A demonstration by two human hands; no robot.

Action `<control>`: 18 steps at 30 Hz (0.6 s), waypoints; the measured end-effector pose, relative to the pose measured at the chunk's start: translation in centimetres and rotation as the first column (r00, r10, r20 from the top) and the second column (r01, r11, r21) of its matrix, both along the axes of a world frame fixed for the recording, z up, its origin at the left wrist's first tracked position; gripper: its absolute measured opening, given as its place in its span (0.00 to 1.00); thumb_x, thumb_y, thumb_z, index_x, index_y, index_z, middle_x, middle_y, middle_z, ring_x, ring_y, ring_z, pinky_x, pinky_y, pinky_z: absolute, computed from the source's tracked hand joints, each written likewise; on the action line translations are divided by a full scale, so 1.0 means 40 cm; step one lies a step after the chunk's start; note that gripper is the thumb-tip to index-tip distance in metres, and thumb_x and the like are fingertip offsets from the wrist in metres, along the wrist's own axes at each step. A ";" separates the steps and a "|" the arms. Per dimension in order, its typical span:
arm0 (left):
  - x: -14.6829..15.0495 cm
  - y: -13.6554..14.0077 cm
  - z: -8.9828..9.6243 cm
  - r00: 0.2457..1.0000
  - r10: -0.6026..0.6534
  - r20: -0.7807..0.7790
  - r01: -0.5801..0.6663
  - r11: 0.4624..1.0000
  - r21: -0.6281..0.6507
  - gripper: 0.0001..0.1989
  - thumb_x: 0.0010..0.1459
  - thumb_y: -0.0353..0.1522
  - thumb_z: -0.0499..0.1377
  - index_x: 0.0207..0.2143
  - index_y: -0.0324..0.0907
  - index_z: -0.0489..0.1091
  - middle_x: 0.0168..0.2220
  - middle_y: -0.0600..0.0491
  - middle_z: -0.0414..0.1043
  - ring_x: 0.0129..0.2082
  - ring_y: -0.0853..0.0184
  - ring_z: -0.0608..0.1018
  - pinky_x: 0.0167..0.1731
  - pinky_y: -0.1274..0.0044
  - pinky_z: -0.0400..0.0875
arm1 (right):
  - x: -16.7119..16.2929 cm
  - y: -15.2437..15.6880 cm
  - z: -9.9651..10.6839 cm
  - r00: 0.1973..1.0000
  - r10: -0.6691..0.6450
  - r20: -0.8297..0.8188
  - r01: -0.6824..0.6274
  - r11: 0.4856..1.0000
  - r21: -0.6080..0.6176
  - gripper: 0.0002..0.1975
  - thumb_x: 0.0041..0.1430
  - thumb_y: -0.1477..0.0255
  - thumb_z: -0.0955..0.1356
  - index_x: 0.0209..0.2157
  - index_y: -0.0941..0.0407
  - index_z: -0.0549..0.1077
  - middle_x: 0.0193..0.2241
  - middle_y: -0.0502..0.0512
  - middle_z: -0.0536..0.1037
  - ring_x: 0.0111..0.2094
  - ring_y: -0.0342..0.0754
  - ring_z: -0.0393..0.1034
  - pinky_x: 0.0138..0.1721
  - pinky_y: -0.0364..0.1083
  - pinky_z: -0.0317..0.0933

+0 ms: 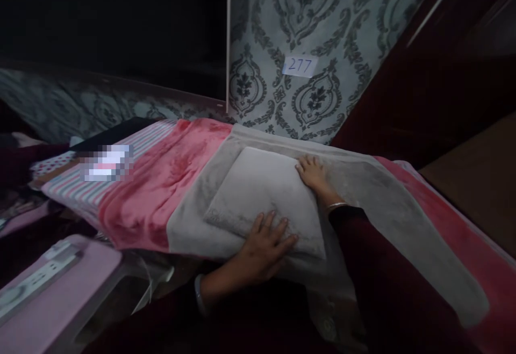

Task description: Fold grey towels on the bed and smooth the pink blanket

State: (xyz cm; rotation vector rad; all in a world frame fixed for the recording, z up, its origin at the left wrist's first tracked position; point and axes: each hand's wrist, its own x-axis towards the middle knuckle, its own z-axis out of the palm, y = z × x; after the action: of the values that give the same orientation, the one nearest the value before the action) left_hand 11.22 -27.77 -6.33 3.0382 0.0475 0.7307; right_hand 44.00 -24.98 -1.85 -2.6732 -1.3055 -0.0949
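Note:
A pale grey-white piece of fabric (258,187), folded flat into a rough rectangle, lies on a grey plush cloth (189,214). On its near edge rests my left hand (264,249), palm down with the fingers spread. My right hand (314,174) lies at the fabric's far right corner, fingers extended and pressing flat. Both hands touch the fabric without gripping it. Beneath and to the left of the grey cloth, a pink plush blanket (161,177) covers the surface.
A striped cloth (72,182) continues at the left. Nearer, a pink stool or small table (88,268) bears a white power strip (40,279). Behind are a large dark screen (121,26) and patterned wallpaper (258,31) with a paper label (300,66). A brown panel (479,177) borders the right.

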 end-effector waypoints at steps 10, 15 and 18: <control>-0.169 0.133 -0.009 0.951 0.251 0.180 -0.241 0.967 -0.080 0.23 0.62 0.35 0.60 0.60 0.46 0.71 0.64 0.42 0.68 0.66 0.48 0.65 0.67 0.48 0.46 | -0.432 0.064 0.024 0.597 0.798 -0.083 -0.800 0.584 -0.137 0.27 0.74 0.61 0.55 0.72 0.44 0.56 0.74 0.52 0.49 0.74 0.58 0.39 0.69 0.66 0.40; -0.194 0.148 -0.057 0.939 0.258 0.228 -0.245 0.966 -0.085 0.25 0.61 0.35 0.61 0.61 0.48 0.70 0.65 0.42 0.67 0.67 0.49 0.64 0.65 0.49 0.50 | -0.464 0.127 0.012 0.527 0.842 -0.110 -0.843 0.503 -0.190 0.29 0.74 0.57 0.55 0.73 0.46 0.52 0.74 0.51 0.48 0.74 0.55 0.39 0.71 0.63 0.37; -0.187 0.145 -0.073 0.925 0.264 0.274 -0.246 0.964 -0.098 0.24 0.60 0.35 0.62 0.60 0.48 0.72 0.63 0.43 0.69 0.66 0.49 0.65 0.65 0.50 0.50 | -0.418 0.177 0.012 0.585 0.809 -0.060 -0.799 0.562 -0.214 0.30 0.73 0.54 0.55 0.73 0.45 0.53 0.74 0.52 0.48 0.74 0.57 0.38 0.70 0.64 0.38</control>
State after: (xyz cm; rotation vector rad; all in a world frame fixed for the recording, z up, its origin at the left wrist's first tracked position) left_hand 3.73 -21.97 -9.26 2.8638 0.4602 1.1545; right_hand 27.27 -17.90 -1.36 -1.9102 -2.5426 0.1178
